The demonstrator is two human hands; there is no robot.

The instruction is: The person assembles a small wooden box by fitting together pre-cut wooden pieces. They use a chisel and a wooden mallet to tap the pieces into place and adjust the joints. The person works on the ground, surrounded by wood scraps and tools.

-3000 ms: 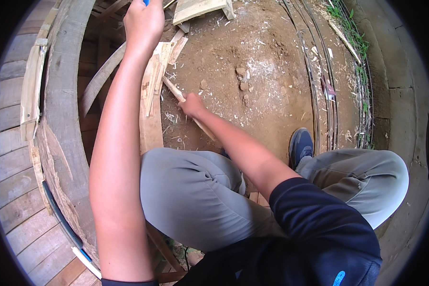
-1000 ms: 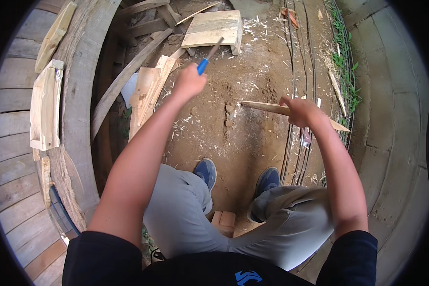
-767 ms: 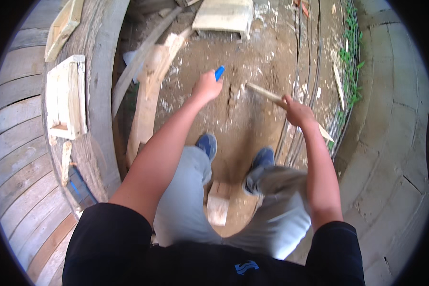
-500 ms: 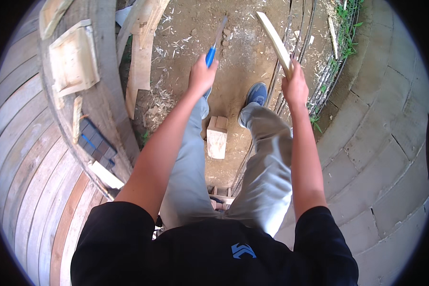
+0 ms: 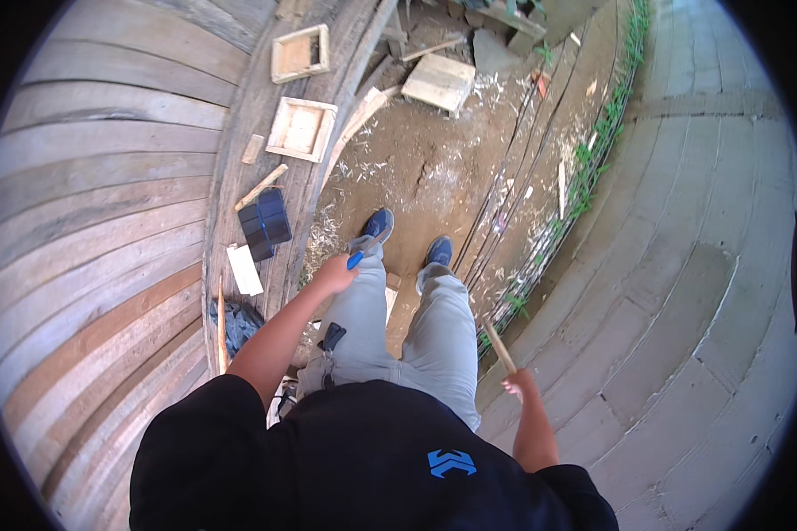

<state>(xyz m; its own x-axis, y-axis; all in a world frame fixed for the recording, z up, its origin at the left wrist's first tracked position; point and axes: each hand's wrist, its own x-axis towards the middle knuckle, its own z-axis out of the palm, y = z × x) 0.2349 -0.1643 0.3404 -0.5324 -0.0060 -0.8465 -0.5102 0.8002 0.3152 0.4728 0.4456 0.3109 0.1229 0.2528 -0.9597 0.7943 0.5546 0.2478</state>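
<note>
My left hand, in front of my left leg, is closed round the blue-handled tool. Its narrow blade points away toward my left shoe. Out to the right, beside the block wall, my right hand grips the lower end of a pale wooden strip. That strip tilts up and to the left, apart from the tool. Between my legs a wooden block stands on the ground, partly hidden by my left leg.
A long plank bench on the left bears two shallow wooden frames, a dark strapped bundle and a pale board. Ahead stands a low wooden stool. Wood shavings litter the dirt; rods and weeds line the wall.
The wooden strip in my right hand has swung down and out to the right. My left hand has come nearer with the tool. The view has shifted, showing more bench and the stool.
</note>
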